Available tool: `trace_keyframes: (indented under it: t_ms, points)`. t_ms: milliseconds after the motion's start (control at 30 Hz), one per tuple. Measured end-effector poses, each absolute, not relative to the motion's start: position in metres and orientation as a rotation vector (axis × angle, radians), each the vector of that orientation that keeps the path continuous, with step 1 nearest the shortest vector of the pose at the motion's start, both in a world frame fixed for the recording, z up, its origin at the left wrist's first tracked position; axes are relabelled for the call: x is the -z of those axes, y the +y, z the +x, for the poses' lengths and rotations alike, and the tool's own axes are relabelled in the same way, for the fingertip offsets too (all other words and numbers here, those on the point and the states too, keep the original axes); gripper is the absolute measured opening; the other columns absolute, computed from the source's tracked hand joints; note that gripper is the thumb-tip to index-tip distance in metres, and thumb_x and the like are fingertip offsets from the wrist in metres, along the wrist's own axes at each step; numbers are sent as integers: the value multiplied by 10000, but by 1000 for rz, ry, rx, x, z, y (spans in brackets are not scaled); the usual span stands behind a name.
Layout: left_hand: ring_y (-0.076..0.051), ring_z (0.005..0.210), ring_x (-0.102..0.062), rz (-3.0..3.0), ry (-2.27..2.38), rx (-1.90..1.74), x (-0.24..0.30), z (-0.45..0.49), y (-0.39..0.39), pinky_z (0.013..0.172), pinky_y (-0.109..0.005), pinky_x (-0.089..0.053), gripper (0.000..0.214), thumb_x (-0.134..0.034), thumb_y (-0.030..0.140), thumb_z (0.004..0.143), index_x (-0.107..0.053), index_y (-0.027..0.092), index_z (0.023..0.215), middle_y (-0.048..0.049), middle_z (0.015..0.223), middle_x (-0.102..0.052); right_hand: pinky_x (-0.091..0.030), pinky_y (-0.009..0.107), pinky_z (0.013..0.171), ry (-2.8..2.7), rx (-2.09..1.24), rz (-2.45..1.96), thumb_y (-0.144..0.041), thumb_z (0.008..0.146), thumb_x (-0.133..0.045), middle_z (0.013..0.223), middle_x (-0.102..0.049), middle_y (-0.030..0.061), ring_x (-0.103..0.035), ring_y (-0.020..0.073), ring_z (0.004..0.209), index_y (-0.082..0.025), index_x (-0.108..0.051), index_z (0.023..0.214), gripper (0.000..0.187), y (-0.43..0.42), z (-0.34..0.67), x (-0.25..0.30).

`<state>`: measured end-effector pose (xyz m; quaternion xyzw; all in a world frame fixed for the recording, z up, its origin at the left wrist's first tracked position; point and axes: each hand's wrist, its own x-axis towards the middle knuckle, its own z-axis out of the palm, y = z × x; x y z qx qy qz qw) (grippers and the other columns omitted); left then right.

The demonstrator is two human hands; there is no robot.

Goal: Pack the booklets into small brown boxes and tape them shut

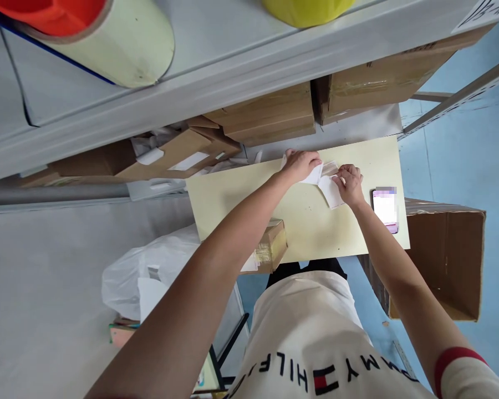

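My left hand (301, 165) is closed over a white piece of paper (314, 176) near the far edge of a pale yellow table. Just to its right, my right hand (350, 184) has its fingers curled in a pinch at the edge of a second white piece of paper (331, 193), which hangs toward me at an angle. Between the hands shows a small greyish, see-through strip (329, 168); whether it is joined to the papers I cannot tell. A lit phone (385, 210) lies on the table right of my right hand.
The table (316, 238) carries a small taped cardboard box (274, 246) at its near edge. An open carton (453, 260) stands on the right. Several cartons (270, 116) line the shelf beyond. Overhead, a grey shelf (216, 50) holds tape rolls (143, 47). A white plastic bag (128, 277) sits left.
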<state>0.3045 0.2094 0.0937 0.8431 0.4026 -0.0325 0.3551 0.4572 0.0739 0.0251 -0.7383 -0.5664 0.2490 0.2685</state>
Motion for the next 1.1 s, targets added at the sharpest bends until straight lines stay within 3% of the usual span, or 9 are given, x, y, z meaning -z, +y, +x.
trace_keyframes:
  t_ms: [233, 333, 433, 600, 700, 800, 867, 967, 1100]
  points:
    - [-180, 803, -601, 2025, 1432, -427, -113, 274, 226, 841, -325, -345, 183, -548, 249, 908, -642, 183, 766, -32, 785, -688, -393, 537, 867, -1376, -654, -2179, -385, 920, -464, 1172, -543, 162, -479, 333, 1068, -208, -591, 1068, 263, 68, 459, -22]
    - [-144, 680, -560, 1820, 1409, -632, -131, 261, 215, 689, -268, -373, 206, -582, 281, 881, -612, 173, 708, -4, 681, -636, -409, 573, 900, -1298, -581, -2047, -544, 832, -585, 1310, -475, 195, -462, 367, 1165, -205, -458, 1324, 611, 68, 446, -49]
    - [-119, 591, -522, 1527, 1328, -745, -158, 253, 186, 584, -238, -376, 273, -607, 383, 855, -600, 167, 688, 19, 617, -596, -473, 507, 893, -1298, -719, -1687, -622, 721, -689, 1312, -514, 168, -535, 317, 1127, -232, -335, 1435, 887, 67, 420, -93]
    - [-127, 575, -571, 1113, 1066, -673, -202, 218, 111, 545, -234, -426, 438, -690, 582, 725, -621, 151, 761, 1, 645, -636, -556, 369, 705, -971, -928, -1455, -486, 800, -657, 952, -662, 63, -647, 209, 810, -229, -416, 1333, 638, 47, 368, -155]
    - [-128, 604, -599, 1068, 1033, -618, -210, 180, 68, 578, -229, -454, 438, -853, 450, 537, -630, 146, 759, 1, 670, -665, -556, 370, 688, -866, -793, -1512, -424, 826, -627, 970, -653, 72, -660, 218, 832, -223, -393, 1319, 581, 21, 342, -175]
    - [-117, 588, -590, 1033, 1099, -720, -209, 147, 35, 596, -233, -460, 352, -821, 409, 584, -625, 152, 724, 9, 654, -664, -523, 461, 844, -1013, -393, -1629, -402, 800, -674, 1183, -594, 146, -611, 286, 1077, -218, -349, 1369, 681, -12, 310, -193]
    - [-120, 586, -593, 1028, 1080, -760, -213, 129, 20, 604, -240, -465, 313, -802, 394, 614, -637, 156, 734, 10, 654, -667, -467, 492, 944, -1280, -208, -1621, -382, 805, -690, 1260, -570, 159, -548, 306, 1196, -227, -409, 1344, 627, -33, 282, -205]
    - [-134, 634, -620, 1015, 948, -760, -226, 102, 2, 645, -254, -489, 298, -800, 381, 639, -664, 160, 783, -4, 695, -686, -438, 460, 965, -1666, -195, -1539, -295, 903, -585, 1219, -639, 114, -588, 263, 1163, -255, -556, 1189, 289, -58, 239, -221]
    - [-136, 737, -650, 861, 826, -821, -238, 60, -18, 751, -270, -510, 397, -834, 427, 626, -664, 161, 867, -24, 787, -711, -451, 418, 905, -1692, -177, -1549, -252, 944, -528, 1103, -719, 73, -669, 217, 1016, -254, -618, 1044, 134, -75, 197, -232]
